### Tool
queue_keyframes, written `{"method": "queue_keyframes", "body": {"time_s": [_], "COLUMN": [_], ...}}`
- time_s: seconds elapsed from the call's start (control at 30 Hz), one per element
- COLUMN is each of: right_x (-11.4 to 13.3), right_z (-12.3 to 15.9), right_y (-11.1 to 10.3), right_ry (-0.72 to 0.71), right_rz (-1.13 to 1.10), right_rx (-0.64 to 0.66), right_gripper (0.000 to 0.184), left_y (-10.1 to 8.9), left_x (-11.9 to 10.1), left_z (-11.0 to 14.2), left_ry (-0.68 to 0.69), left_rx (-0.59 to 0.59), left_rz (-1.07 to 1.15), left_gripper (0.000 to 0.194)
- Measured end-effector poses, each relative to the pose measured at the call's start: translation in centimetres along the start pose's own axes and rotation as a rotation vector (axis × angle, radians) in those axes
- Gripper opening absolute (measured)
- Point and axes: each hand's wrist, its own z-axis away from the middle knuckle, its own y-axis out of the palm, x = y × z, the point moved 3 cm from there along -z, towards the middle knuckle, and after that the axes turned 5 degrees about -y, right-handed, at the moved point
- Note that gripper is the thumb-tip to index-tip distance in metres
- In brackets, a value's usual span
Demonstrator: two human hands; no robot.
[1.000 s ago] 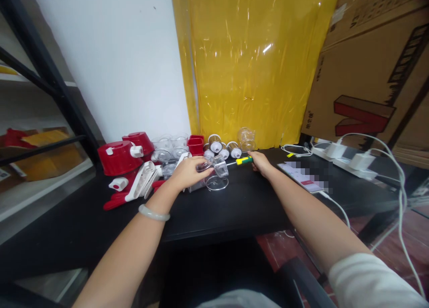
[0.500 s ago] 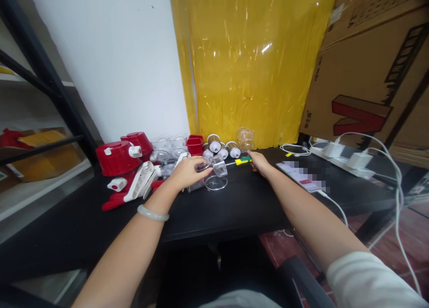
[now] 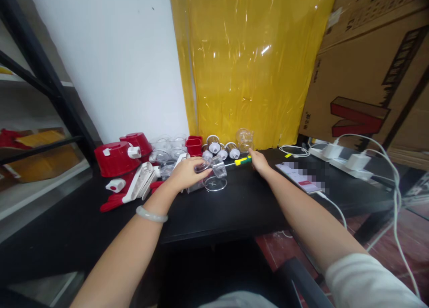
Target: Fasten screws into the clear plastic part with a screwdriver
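A clear plastic part [image 3: 219, 167], shaped like a short cup, is gripped by my left hand [image 3: 188, 173], fingers closed around its left end. Below it a clear round disc [image 3: 215, 183] rests on the black table. My right hand [image 3: 258, 161] is closed on the green end of a screwdriver [image 3: 243, 160] with a yellow and green handle. Its thin shaft points left toward the open end of the clear part; whether the tip touches it I cannot tell. Several brown and white cylinders [image 3: 213, 143] lie just behind.
Red housings [image 3: 115, 159], white handles [image 3: 140, 182], clear cups [image 3: 177, 141] and a red square cup [image 3: 194, 145] crowd the left. A clear part [image 3: 245, 139] stands behind my right hand. To the right are a phone [image 3: 297, 177], its cable and a power strip [image 3: 346, 162].
The screwdriver's handle has tilted slightly, its right end now higher, and its shaft shows more clearly. My left hand and the clear part have hardly moved.
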Motion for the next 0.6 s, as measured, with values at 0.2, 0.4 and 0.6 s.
{"method": "queue_keyframes", "body": {"time_s": [0.2,0.4,0.6], "right_x": [0.5,0.7,0.4], "right_z": [0.6,0.6,0.8], "right_y": [0.6,0.7,0.5], "right_ry": [0.160,0.219,0.125], "right_rz": [-0.283,-0.338,-0.196], "right_rx": [-0.044,-0.041,0.012], "right_gripper": [0.015,0.014,0.033], "left_y": [0.0,0.0,0.0], "left_x": [-0.1,-0.1,-0.1], "left_z": [0.0,0.0,0.0], "left_ry": [0.003,0.004,0.000], "left_rx": [-0.012,-0.009,-0.018], "left_rz": [0.002,-0.001,-0.009], "left_gripper": [0.032,0.032,0.032]}}
